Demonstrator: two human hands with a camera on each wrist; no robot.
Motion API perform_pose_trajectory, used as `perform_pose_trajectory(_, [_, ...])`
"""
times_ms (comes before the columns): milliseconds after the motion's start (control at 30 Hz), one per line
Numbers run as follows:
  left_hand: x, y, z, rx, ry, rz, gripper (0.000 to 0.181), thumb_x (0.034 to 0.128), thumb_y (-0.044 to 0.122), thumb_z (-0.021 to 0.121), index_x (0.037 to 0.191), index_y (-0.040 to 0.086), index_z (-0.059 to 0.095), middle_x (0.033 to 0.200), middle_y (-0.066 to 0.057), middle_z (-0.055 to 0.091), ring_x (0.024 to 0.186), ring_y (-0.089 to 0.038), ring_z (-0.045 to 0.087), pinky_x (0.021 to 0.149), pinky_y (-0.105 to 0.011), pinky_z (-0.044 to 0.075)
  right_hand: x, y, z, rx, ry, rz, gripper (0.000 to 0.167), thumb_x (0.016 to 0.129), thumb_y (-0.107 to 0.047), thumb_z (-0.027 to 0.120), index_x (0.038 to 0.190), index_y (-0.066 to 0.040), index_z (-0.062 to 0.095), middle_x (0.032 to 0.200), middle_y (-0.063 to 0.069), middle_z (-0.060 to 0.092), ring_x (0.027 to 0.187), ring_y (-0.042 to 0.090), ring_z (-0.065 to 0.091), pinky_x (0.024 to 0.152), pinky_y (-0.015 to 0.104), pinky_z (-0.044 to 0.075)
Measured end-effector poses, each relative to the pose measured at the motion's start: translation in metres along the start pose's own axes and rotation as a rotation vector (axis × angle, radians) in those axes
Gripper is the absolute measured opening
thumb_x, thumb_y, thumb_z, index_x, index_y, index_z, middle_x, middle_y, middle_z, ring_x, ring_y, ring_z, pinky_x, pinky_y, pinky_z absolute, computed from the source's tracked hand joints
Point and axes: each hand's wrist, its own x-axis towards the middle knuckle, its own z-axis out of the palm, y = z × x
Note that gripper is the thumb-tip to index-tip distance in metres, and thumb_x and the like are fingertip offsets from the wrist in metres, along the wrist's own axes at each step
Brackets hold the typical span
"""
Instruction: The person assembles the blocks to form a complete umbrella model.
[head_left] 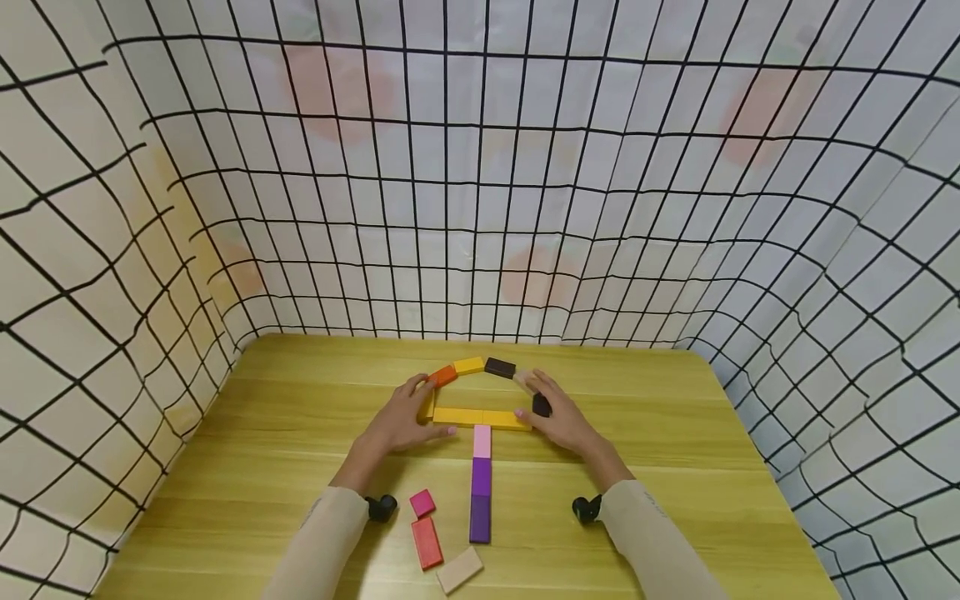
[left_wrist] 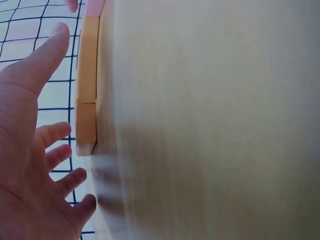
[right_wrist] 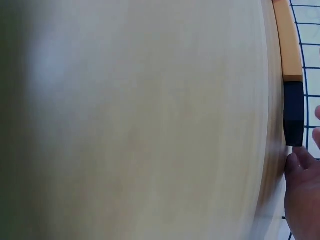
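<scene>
Rectangular blocks form a dome outline on the table. A row of two yellow-orange blocks (head_left: 459, 416) is its base, and orange (head_left: 444, 376), yellow (head_left: 468, 366), dark (head_left: 499, 367) and pale (head_left: 523, 379) blocks curve above. My left hand (head_left: 396, 418) spreads loosely around the left end, fingertips by the orange block and thumb below the base row. At the right end, my right hand (head_left: 564, 423) has its thumb on the base row and fingers by the pale block, partly covering it. A black block (head_left: 542, 406) sits beneath that palm. Neither hand visibly grips a block.
Below the base runs a column of pink (head_left: 482, 442), purple (head_left: 482, 476) and dark purple (head_left: 480, 518) blocks. Loose magenta (head_left: 422, 502), red (head_left: 427, 543) and beige (head_left: 460, 570) blocks lie near the front. Black wire mesh (head_left: 468, 225) surrounds the table's back and sides.
</scene>
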Motion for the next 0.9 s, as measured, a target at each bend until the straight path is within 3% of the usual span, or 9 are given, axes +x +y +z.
perform_pose_trajectory(233, [-0.013, 0.000, -0.004, -0.012, 0.036, 0.040, 0.105, 0.0797, 0.072, 0.074, 0.161, 0.017, 0.037, 0.170, -0.009, 0.025, 0.155, -0.038, 0.028, 0.113, -0.064, 0.042, -0.012, 0.001, -0.008, -0.019, 0.031, -0.045, 0.084, 0.094, -0.058, 0.067, 0.161, -0.015, 0.038, 0.173, 0.005, 0.019, 0.156, 0.042, 0.025, 0.119, 0.072, 0.026])
perform_pose_trajectory(467, [-0.033, 0.001, -0.010, -0.023, 0.067, 0.099, 0.099, 0.0839, 0.063, 0.077, 0.161, 0.015, 0.037, 0.170, -0.012, 0.026, 0.155, -0.038, 0.026, 0.115, -0.064, 0.041, -0.025, -0.011, -0.014, -0.054, 0.035, -0.095, 0.088, 0.092, -0.058, 0.071, 0.162, -0.017, 0.036, 0.172, 0.002, 0.024, 0.155, 0.040, 0.028, 0.118, 0.071, 0.029])
perform_pose_trajectory(767, [-0.061, 0.011, -0.009, -0.088, 0.054, 0.114, 0.094, 0.0834, 0.062, 0.078, 0.159, 0.022, 0.040, 0.170, -0.007, 0.026, 0.156, -0.036, 0.025, 0.117, -0.064, 0.037, -0.052, -0.034, -0.004, -0.107, -0.040, -0.161, 0.085, 0.093, -0.062, 0.067, 0.161, -0.020, 0.038, 0.170, 0.006, 0.028, 0.155, 0.038, 0.030, 0.117, 0.068, 0.033])
perform_pose_trajectory(900, [-0.071, 0.019, -0.005, -0.112, 0.043, 0.111, 0.091, 0.0838, 0.060, 0.079, 0.159, 0.025, 0.041, 0.168, -0.007, 0.030, 0.155, -0.036, 0.029, 0.117, -0.063, 0.039, -0.063, -0.043, 0.003, -0.106, -0.079, -0.149, 0.085, 0.091, -0.064, 0.068, 0.160, -0.024, 0.039, 0.171, 0.002, 0.027, 0.155, 0.034, 0.030, 0.118, 0.066, 0.034])
